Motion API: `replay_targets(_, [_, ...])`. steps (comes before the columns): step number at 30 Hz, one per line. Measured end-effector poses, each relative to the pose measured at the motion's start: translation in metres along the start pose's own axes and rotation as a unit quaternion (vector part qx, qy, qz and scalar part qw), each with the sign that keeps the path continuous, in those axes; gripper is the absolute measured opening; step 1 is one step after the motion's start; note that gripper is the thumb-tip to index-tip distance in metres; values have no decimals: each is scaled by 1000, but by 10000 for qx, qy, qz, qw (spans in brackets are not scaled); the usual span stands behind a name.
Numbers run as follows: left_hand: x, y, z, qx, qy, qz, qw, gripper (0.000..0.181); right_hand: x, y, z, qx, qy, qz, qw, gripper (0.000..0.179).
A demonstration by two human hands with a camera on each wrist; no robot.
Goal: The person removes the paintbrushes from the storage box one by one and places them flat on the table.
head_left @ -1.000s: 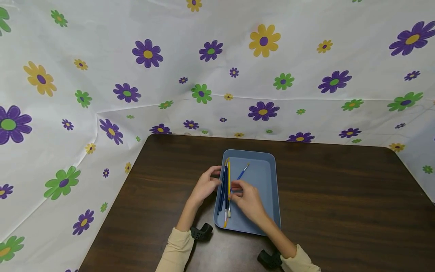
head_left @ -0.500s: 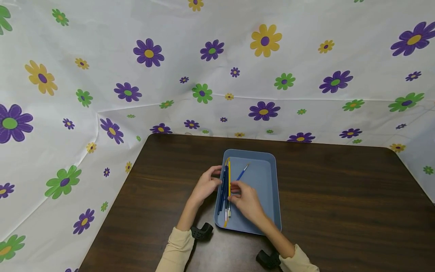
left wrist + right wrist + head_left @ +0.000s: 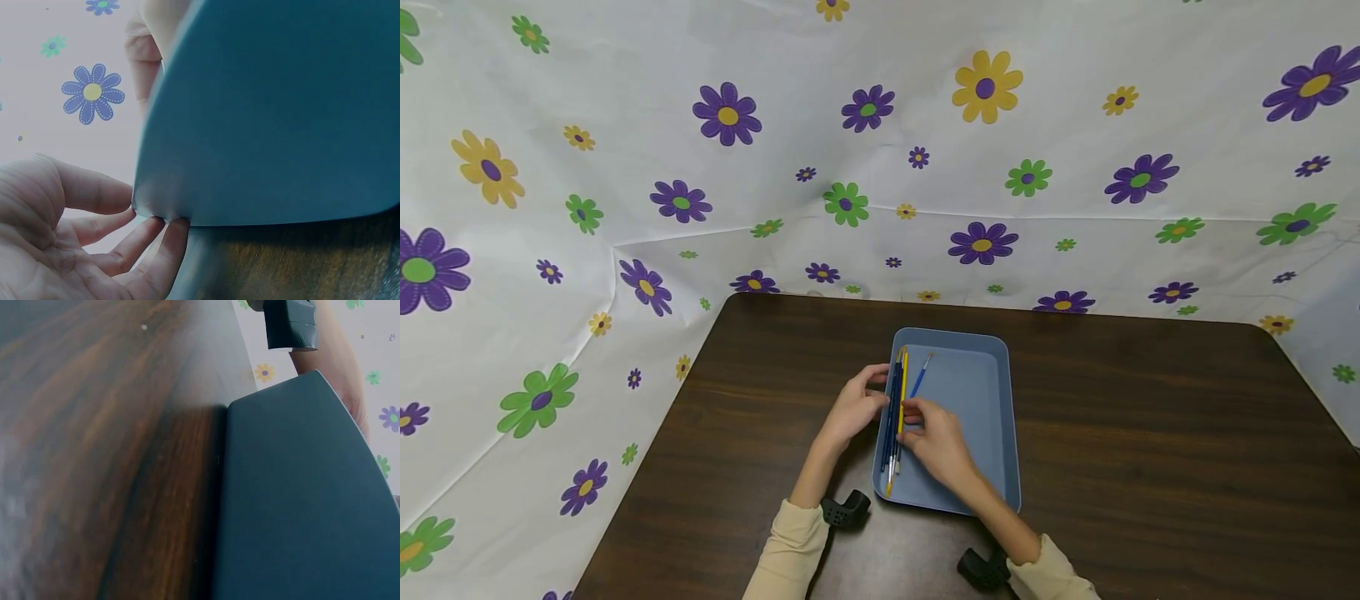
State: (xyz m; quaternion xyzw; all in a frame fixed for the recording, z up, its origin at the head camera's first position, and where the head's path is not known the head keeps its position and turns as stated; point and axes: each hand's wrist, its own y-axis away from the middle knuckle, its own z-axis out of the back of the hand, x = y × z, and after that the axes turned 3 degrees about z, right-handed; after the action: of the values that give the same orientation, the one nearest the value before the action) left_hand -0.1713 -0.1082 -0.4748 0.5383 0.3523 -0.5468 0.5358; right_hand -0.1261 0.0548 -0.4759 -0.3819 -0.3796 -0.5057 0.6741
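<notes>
A blue-grey tray lies on the table, with several paintbrushes along its left side. In the head view my left hand grips the tray's left rim; the left wrist view shows its thumb and fingers at the edge. Inside the tray, my right hand has bent fingers and thumb at a yellow-handled paintbrush, beside dark blue paintbrushes. A short blue paintbrush slants out from beneath the right fingers, its lower part hidden. The right wrist view shows the tray's outer wall, not the right fingers.
The dark wood table spreads to both sides of the tray. A white flowered cloth hangs behind and at the left. Black wrist cameras are worn on both wrists, near the tray's front edge.
My right hand has moved slightly left, and the short blue paintbrush has shifted left with it. The other paintbrushes lie closer together against the left wall. My left hand has stayed in place.
</notes>
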Motion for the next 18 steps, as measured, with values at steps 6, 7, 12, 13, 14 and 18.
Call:
replay_targets(6, [0, -1, 0, -15, -70, 12, 10000, 54, 1, 0, -5, -69, 184, 152, 9997, 45])
replay_targets(7, [-1, -1, 0, -28, -70, 20, 10000, 54, 1, 0, -6, -77, 227, 167, 9996, 45])
replay_targets(12, [-2, 0, 1, -47, -105, 56, 9999, 54, 2, -1, -8, -75, 445, 141, 9989, 46])
replay_targets(13, [-2, 0, 1, -44, -117, 62, 9999, 54, 2, -1, -9, -64, 467, 140, 9988, 46])
replay_targets(14, [-2, 1, 1, -33, -129, 53, 9999, 54, 2, -1, -9, -62, 479, 123, 9988, 46])
replay_targets(18, [-2, 1, 1, -13, -124, 55, 9999, 54, 4, -1, -12, -81, 480, 108, 9988, 46])
